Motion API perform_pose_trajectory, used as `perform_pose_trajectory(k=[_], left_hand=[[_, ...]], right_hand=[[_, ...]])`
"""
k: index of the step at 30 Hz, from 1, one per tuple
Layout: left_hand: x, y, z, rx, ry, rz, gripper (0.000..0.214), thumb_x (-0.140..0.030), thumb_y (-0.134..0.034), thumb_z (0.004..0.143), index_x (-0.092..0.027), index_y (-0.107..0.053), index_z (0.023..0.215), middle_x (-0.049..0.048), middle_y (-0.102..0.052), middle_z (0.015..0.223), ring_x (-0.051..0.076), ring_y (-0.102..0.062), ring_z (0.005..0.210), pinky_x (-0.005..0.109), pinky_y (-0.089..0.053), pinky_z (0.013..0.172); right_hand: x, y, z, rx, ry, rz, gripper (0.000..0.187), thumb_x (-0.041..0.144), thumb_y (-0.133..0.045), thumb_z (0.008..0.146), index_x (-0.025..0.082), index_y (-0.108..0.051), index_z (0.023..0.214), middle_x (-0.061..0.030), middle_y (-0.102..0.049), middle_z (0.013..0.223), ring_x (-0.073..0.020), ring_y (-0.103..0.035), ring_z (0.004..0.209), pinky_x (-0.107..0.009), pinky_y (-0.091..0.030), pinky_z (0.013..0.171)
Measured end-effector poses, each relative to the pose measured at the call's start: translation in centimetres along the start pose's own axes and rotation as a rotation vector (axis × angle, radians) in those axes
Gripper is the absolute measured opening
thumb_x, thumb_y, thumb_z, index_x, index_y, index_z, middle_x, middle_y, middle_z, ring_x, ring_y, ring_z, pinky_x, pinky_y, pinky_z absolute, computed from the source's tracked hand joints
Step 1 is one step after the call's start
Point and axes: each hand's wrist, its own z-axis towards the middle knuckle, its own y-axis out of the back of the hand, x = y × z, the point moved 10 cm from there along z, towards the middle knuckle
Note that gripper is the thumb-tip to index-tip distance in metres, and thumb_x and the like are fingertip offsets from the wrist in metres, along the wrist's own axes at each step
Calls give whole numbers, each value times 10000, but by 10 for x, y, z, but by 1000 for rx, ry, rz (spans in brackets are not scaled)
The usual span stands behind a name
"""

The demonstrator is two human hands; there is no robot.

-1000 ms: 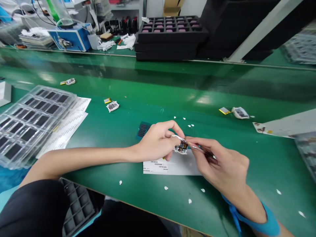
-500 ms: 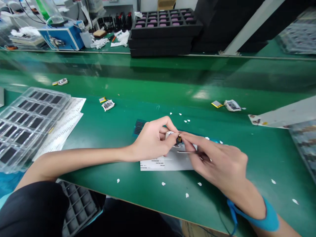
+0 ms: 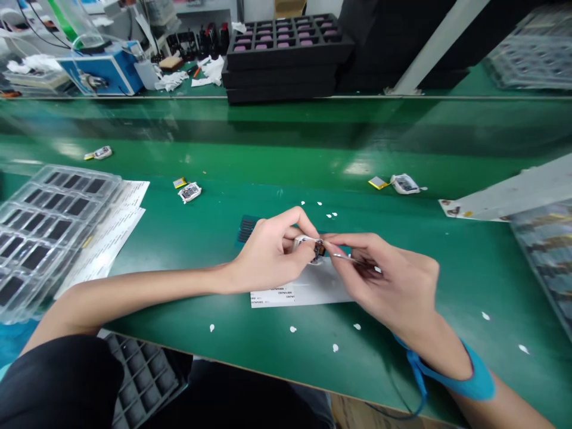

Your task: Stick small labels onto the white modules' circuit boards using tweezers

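Observation:
Between the fingertips of my left hand [image 3: 277, 250] is a small white device housing [image 3: 308, 243] with a dark circuit inside. My right hand [image 3: 388, 274] pinches at the housing's right edge with thumb and forefinger; whether a small part lies in that pinch is hidden. A thin metal tool, like tweezers [image 3: 346, 257], is also held in the right hand, its tip pointing left. Under both hands lies a white printed sheet [image 3: 308, 292], over a dark-striped teal strip [image 3: 247, 229].
Similar housings with yellow batteries lie on the green bench: one [image 3: 190, 192] at left, one [image 3: 406, 184] at right, one [image 3: 102, 152] farther back. Clear trays [image 3: 53, 220] stand at left. Small white tabs [image 3: 292, 329] are scattered about. A blue wrist strap [image 3: 478, 375] trails a cord.
The whole view has shifted slightly. The metal tool in my right hand has tilted, its tip now higher and nearer the fingertips. Both hands stay at the housing.

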Motion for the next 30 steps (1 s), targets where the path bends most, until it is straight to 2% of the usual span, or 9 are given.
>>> perform_pose_trajectory(k=[4,8,11,13,16,19,22,27,30], left_hand=[[-1,1,0,4,-2,27,97,-210,-629,809,-188,-542,845,-33,-578,629,66,-469,518,187,-330,460],[-1,-2,0,39,3,69,79,-176,-590,804,-192,-543,865,-62,-516,583,63,-398,494,190,-286,455],[-4,-2,0,34,-32,96,83,-183,-602,816,-195,-535,865,-70,-510,580,59,-394,491,187,-287,456],[-6,0,1,10,-64,98,99,-195,-621,831,-198,-525,854,-75,-508,583,54,-400,489,182,-289,453],[-7,1,0,-1,-81,101,114,-197,-634,838,-199,-521,849,-77,-509,591,49,-405,483,179,-289,444],[-6,-1,-1,14,-76,115,106,-202,-638,838,-199,-534,856,-64,-539,607,52,-419,484,182,-294,442],[-9,-2,-3,11,-91,161,90,-211,-633,842,-200,-546,860,-66,-531,587,53,-404,476,188,-284,448],[-12,-5,-4,18,-92,176,98,-206,-614,826,-207,-517,839,-70,-522,594,52,-403,476,189,-306,455],[-12,-6,-4,21,-98,195,99,-189,-601,820,-211,-507,842,-86,-495,568,52,-396,470,188,-301,460]], right_hand=[[12,-3,-2,29,163,-93,179,134,-630,1052,287,-698,1116,27,-831,904,-118,-675,518,-267,-464,470],[20,-7,-5,41,286,-142,305,17,-536,1020,259,-666,1153,13,-843,1053,-150,-801,751,-248,-570,589],[22,-6,-9,16,316,-202,391,-36,-516,968,241,-678,1192,-5,-836,1135,-161,-820,862,-238,-600,657],[23,-4,-10,2,322,-221,460,-55,-498,940,249,-692,1225,-10,-830,1168,-168,-820,868,-247,-591,643],[11,-3,-4,59,173,-105,386,18,-543,980,278,-738,1187,4,-842,1031,-153,-770,692,-261,-535,551],[-18,-5,4,125,-157,130,164,240,-645,1033,299,-796,1012,34,-744,692,-126,-542,442,-284,-405,425],[-36,-6,6,129,-375,317,229,414,-688,1022,286,-804,872,29,-645,585,-114,-402,411,-289,-305,398],[-41,-20,2,168,-488,481,344,534,-772,943,258,-767,738,0,-696,663,-127,-499,528,-267,-384,469],[-43,-31,-4,229,-523,483,363,600,-778,921,258,-803,800,-7,-680,660,-141,-525,569,-262,-363,472]])
